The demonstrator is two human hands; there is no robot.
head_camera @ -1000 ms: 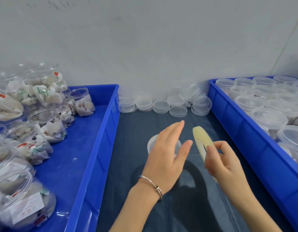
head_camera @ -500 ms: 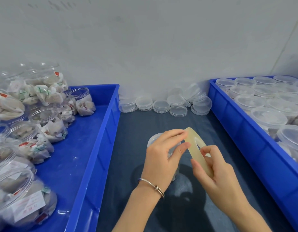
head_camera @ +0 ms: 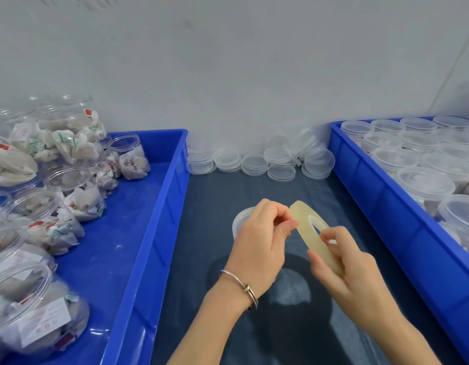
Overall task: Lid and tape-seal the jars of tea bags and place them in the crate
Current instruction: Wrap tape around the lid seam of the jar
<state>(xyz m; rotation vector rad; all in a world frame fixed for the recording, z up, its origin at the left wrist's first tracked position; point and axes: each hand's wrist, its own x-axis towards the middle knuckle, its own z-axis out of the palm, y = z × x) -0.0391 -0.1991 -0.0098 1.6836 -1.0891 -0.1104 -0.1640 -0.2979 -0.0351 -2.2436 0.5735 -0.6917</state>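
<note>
Tape roll (head_camera: 316,234), both hands pinching it

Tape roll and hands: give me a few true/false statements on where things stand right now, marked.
1. The right hand holds the tape roll. True.
2. The left hand lies flat on the table. False: its fingers pinch at the roll's edge, above the jar.
3. The jar in front of the hands has a lid on. True.
4. The lid stacks sit inside the right crate. False: they stand on the table by the wall, between the left crate and the right crate.
5. Jars in the left crate are lidded. False: those whose mouths show are open; the right crate's jars are lidded.
</note>
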